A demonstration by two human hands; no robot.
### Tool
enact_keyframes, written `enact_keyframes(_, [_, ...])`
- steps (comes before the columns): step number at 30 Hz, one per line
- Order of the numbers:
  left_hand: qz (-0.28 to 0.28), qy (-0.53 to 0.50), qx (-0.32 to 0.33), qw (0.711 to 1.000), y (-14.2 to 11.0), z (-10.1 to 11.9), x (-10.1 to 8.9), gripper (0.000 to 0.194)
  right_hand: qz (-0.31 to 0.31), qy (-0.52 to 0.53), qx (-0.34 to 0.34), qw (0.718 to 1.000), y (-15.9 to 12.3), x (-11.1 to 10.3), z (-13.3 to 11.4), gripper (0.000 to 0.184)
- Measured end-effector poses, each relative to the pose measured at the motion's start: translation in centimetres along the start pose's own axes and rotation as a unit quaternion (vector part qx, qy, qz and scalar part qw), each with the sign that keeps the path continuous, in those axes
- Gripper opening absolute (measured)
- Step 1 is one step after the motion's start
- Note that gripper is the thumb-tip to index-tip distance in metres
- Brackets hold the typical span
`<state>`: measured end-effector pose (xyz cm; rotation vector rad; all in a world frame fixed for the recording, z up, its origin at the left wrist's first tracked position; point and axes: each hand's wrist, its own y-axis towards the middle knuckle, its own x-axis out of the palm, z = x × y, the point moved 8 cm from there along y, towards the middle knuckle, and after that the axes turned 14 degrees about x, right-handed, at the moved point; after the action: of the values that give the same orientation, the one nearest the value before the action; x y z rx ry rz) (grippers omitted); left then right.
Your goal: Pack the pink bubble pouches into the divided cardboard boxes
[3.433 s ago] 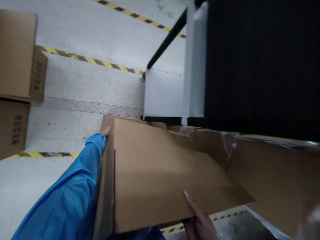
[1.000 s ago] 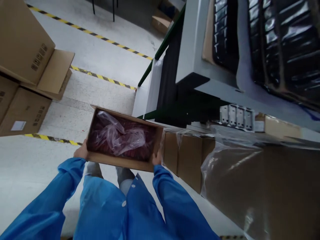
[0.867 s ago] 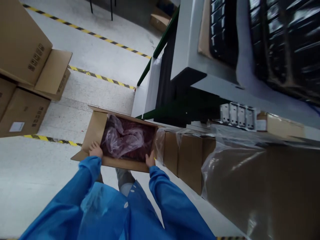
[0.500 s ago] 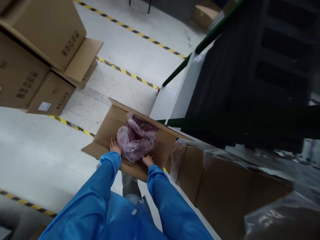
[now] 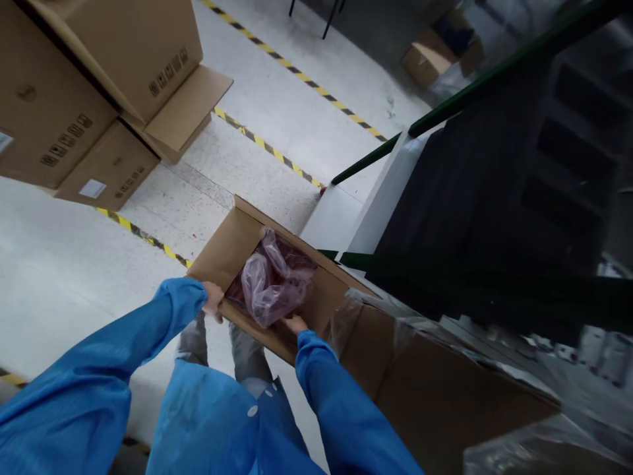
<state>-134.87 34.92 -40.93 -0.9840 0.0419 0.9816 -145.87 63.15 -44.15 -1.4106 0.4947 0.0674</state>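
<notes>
Plastic bag (image 5: 277,287) sits inside open cardboard box (image 5: 225,241). Left hand (image 5: 213,301) grasping box's near edge; right hand (image 5: 295,324) against bag's near side, fingertips hidden, grip can't tell. Best: left steadies box, right moves gently, avoids snagging.

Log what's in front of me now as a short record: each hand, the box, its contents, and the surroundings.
Left hand: at the open carton's near edge, toward its left end
Right hand: beside the plastic; fingertips hidden
Box: open-topped brown cardboard
Contents: crumpled translucent plastic, reddish beneath
Upper left: stacked cartons
Floor: pale, yellow-and-black tape
</notes>
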Motion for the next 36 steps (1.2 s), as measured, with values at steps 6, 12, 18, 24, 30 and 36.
enact_keyframes(6, [0.026, 0.054, 0.065, 0.996, 9.1, 1.5, -6.1, 0.036, 0.067, -0.095, -0.024, 0.993, -2.8, -6.3, -3.0, 0.032])
enact_keyframes(12, [0.212, 0.038, -0.066, 0.974, 9.0, -0.9, -5.8, 0.099, 0.251, -0.100, -0.250, 0.930, -7.6, -17.2, -15.7, 0.041])
enact_keyframes(18, [0.330, -0.071, -0.286, 0.897, 3.8, -3.7, -1.1, 0.108, 0.109, -0.100, -0.253, 0.956, -5.8, -10.9, -20.6, 0.060])
enact_keyframes(24, [0.342, -0.093, -0.229, 0.907, 4.1, -4.7, -1.8, 0.117, 0.240, -0.243, -0.199, 0.919, -3.9, -0.1, -15.4, 0.060])
enact_keyframes(30, [0.372, -0.133, -0.255, 0.883, 4.0, -7.2, -3.5, 0.092, 0.419, -0.235, -0.225, 0.848, -0.6, 2.3, -15.7, 0.058])
enact_keyframes(36, [0.420, -0.154, -0.308, 0.839, 5.3, -6.8, -3.9, 0.080, 0.452, -0.248, -0.230, 0.826, 1.9, 2.8, -15.2, 0.064])
